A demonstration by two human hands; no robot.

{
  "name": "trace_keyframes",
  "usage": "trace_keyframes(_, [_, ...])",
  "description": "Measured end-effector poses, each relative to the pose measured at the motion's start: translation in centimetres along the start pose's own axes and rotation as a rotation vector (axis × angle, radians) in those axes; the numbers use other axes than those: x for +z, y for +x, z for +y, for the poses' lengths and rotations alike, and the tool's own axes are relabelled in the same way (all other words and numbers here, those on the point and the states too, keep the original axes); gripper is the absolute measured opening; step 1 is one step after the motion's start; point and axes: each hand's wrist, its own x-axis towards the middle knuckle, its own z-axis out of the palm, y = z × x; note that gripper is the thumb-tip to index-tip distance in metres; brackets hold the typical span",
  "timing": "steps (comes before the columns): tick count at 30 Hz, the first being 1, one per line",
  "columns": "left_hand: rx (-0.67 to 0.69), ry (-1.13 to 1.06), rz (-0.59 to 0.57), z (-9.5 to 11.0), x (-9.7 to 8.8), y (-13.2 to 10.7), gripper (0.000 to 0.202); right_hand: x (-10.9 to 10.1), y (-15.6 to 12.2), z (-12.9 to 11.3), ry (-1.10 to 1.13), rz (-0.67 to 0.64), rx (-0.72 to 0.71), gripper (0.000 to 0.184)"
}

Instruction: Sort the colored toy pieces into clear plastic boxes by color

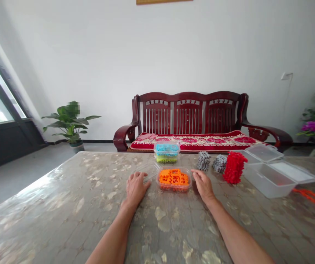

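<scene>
Clear, round-cornered plastic tub (174,189) of knobbly orange pieces, placed mid-table between two released hands, both laid palm-down and grasping nothing. The left hand (135,187) is set against a thin transparent lid (149,171); the right hand (204,185) is just beside the tub's right rim. Spiky grey clusters (203,160) and a red cluster (233,167) are seen far right. Open glossy, marbled table cover (63,205) extends left and near.

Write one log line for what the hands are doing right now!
left hand: open, flat on patterned table | right hand: open, beside clear plastic tub of orange pieces | behind: clear tub of blue pieces
</scene>
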Motion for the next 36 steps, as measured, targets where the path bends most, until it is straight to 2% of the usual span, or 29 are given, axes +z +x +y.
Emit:
trace_keyframes(7, [0.045, 0.133, -0.067, 0.5, 0.2, 1.0, 0.015, 0.3, 0.3, 0.8, 0.009, 0.015, 0.027, 0.039])
trace_keyframes(11, [0.091, 0.172, -0.083, -0.1, 0.0, 1.4, 0.012, 0.5, 0.4, 1.0, 0.021, 0.031, 0.029, 0.04])
trace_keyframes(18, [0.102, 0.134, 0.021, -1.9, -0.5, 0.1, 0.015, 0.6, 0.4, 0.8, 0.054, 0.045, 0.025, 0.038])
trace_keyframes(22, [0.085, 0.062, 0.107, -1.8, -1.0, -0.2, 0.017, 0.7, 0.4, 0.8, 0.087, 0.059, 0.028, 0.037])
trace_keyframes(25, [0.171, -0.023, 0.171, -0.7, -1.5, -0.3, 0.018, 0.8, 0.4, 0.9, 0.114, 0.069, 0.034, 0.035])
trace_keyframes(28, [0.37, -0.145, 0.244, 1.1, -1.8, -0.6, 0.019, 0.8, 0.3, 0.9, 0.144, 0.079, 0.043, 0.036])
trace_keyframes(32, [0.599, -0.162, 0.197, 3.9, -1.6, -1.2, 0.019, 0.8, 0.2, 0.7, 0.18, 0.099, 0.058, 0.044])
trace_keyframes(36, [0.702, -0.127, 0.134, 6.1, -1.1, -1.3, 0.016, 0.5, 0.4, 0.1, 0.32, 0.133, 0.068, 0.054])
